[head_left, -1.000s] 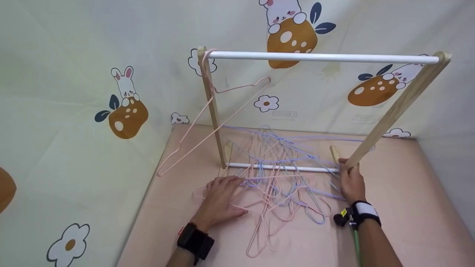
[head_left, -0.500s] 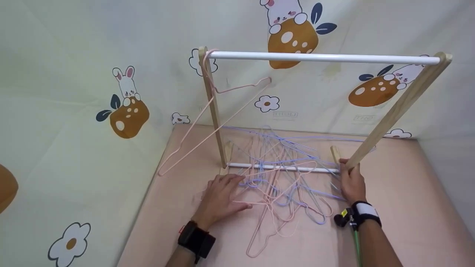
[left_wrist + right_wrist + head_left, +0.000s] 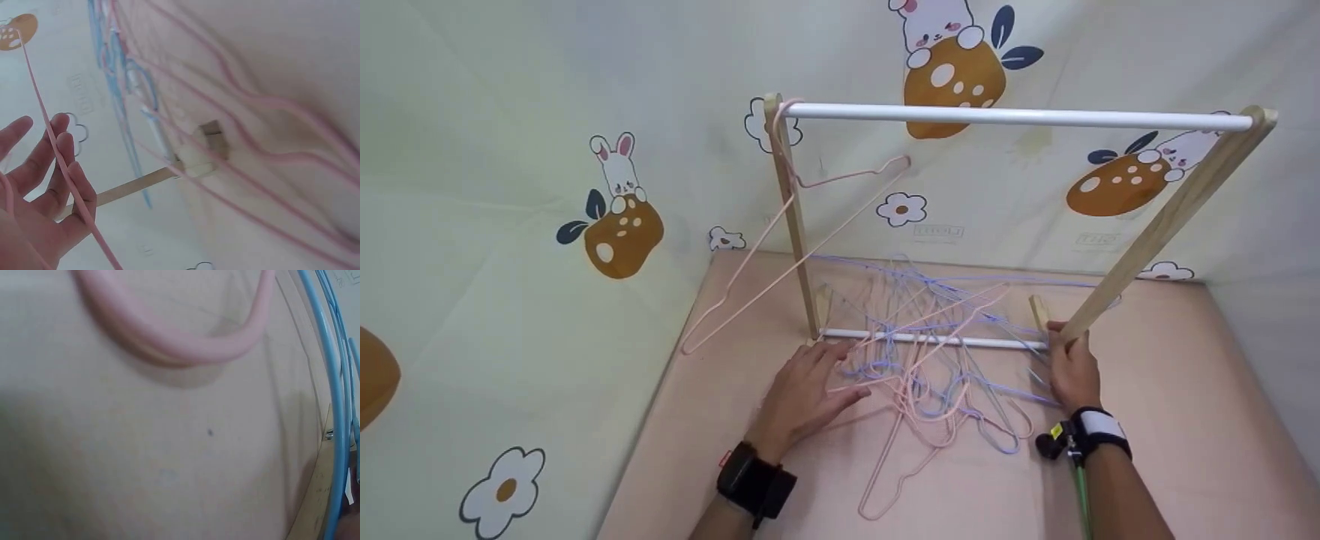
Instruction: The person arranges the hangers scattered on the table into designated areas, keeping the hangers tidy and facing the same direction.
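A thin pink clothes hanger (image 3: 37, 93) lies across the bent fingers of my left hand (image 3: 802, 390), raised over the tangled hangers; its far end points to the back right. My right hand (image 3: 1072, 371) grips the foot of the right wooden post (image 3: 1170, 217) of a small clothes rack with a white top bar (image 3: 1012, 116). One pink hanger (image 3: 840, 178) hangs at the left end of that bar. Below, several pink and blue hangers (image 3: 1003, 450) lie tangled around the white lower bar (image 3: 994, 343). The right wrist view shows only a sliver of the right hand.
The pink-covered tabletop (image 3: 960, 495) meets a patterned backdrop (image 3: 840, 45) at the back and left. The left wooden post (image 3: 802, 262) stands beyond my left hand. A long blue hanger (image 3: 1035, 279) lies along the back edge.
The pink hanger at my left hand has swung up and away, its far end now farther back. My left hand has shifted slightly. The right hand stays on the post.
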{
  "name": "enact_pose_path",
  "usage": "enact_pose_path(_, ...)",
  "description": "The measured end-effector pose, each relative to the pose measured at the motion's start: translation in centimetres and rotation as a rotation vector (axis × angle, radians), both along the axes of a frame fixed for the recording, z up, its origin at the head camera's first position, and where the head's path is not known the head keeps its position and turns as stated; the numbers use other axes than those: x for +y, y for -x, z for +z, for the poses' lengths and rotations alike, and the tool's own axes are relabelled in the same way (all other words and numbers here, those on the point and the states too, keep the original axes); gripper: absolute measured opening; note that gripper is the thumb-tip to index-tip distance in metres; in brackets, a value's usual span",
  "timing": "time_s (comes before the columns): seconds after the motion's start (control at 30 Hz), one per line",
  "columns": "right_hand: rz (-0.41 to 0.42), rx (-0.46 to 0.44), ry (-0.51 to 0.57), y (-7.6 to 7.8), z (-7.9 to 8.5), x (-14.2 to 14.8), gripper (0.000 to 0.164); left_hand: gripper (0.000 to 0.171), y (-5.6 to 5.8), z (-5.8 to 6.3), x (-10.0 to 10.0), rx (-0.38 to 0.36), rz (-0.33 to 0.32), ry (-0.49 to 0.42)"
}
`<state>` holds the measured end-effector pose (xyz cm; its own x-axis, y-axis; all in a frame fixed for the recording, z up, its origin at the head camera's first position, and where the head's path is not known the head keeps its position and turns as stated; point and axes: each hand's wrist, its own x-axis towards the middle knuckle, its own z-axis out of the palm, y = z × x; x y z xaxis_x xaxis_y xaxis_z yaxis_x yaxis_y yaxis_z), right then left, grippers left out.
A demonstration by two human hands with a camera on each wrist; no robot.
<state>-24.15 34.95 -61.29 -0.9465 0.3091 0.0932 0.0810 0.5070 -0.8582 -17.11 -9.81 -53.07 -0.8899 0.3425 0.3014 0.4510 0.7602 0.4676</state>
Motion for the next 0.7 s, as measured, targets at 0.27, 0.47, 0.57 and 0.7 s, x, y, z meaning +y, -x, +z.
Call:
enact_pose_path(0.27,-0.007,-0.031,0.002,-0.1,0.3,-0.1,0.047,0.062,-0.6,2.7,0.2,0.042,0.013,-0.032)
enact_pose_path(0.47,0.0,-0.035,0.01,-0.2,0.3,-0.1,0.046,0.057,-1.0,4.6,0.1,0.095,0.062,0.019)
enact_pose_path(0.57,0.001,-0.039,0.009,-0.2,0.3,-0.2,0.048,0.068,-1.2,5.8,-0.2,0.115,0.073,-0.012)
enact_pose_path(0.7,-0.006,-0.045,0.009,-0.2,0.4,-0.2,0.048,0.086,-1.2,7.5,-0.5,0.136,0.091,-0.083)
